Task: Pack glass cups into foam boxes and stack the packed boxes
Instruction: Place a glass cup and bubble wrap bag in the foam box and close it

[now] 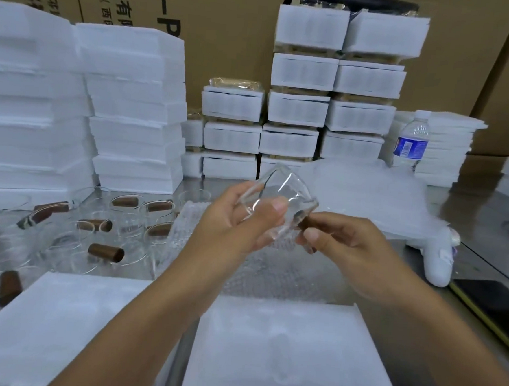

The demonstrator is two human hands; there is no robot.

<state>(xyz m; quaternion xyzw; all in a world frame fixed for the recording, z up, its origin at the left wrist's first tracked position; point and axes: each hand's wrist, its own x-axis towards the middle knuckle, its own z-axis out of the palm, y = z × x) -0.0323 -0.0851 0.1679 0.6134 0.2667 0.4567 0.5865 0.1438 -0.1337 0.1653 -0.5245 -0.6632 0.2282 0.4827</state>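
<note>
Grip: left hand [239, 225] wraps glass cup [280, 191], right hand [346, 247] pinches handle [304, 224], likely wooden; foam box [290, 355] below, loose cups [100, 230] leftward.

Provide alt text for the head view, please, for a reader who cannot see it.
Two hands hold a clear glass cup over bubble wrap: the left hand grips its body, the right hand pinches its brown handle. More cups lie at left; packed foam boxes are stacked behind.

Left hand [239, 222]: showing bare, short nails.
Right hand [352, 248]: showing bare, short nails.
Forearms [148, 321]: showing bare down to the lower frame edge.
</note>
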